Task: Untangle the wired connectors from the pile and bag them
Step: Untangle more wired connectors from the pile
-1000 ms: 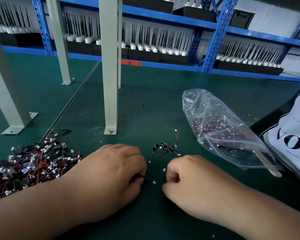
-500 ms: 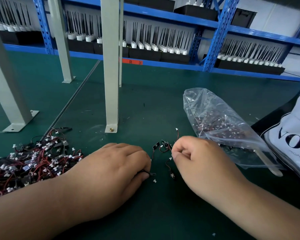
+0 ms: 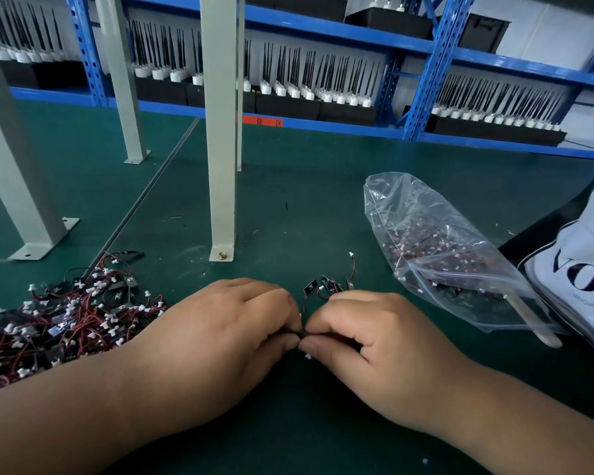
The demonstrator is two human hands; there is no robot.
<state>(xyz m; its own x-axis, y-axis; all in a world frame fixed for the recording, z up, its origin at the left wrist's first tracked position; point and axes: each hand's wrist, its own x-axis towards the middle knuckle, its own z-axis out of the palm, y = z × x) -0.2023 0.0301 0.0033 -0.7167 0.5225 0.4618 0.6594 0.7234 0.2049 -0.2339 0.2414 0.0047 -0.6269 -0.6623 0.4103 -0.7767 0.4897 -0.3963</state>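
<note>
The left hand and right hand are meeting fingertip to fingertip low over the mat, both pinching one dark wired connector between them. The pile is lying just left of the left hand, a few loose connectors just beyond the fingers, and the bag to the right. The hands are probably teasing this piece's wires free; next comes a gentle pull apart, then moving it rightward into the bag.

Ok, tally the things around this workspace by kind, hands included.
Hands: 2, left, right
Tangled pile of red-and-black wired connectors: 1
Small loose connector cluster: 1
Black connector wire pinched by both hands: 1
Clear plastic bag, partly filled: 1
White fabric bag, black lettering: 1
Total: 7
</note>
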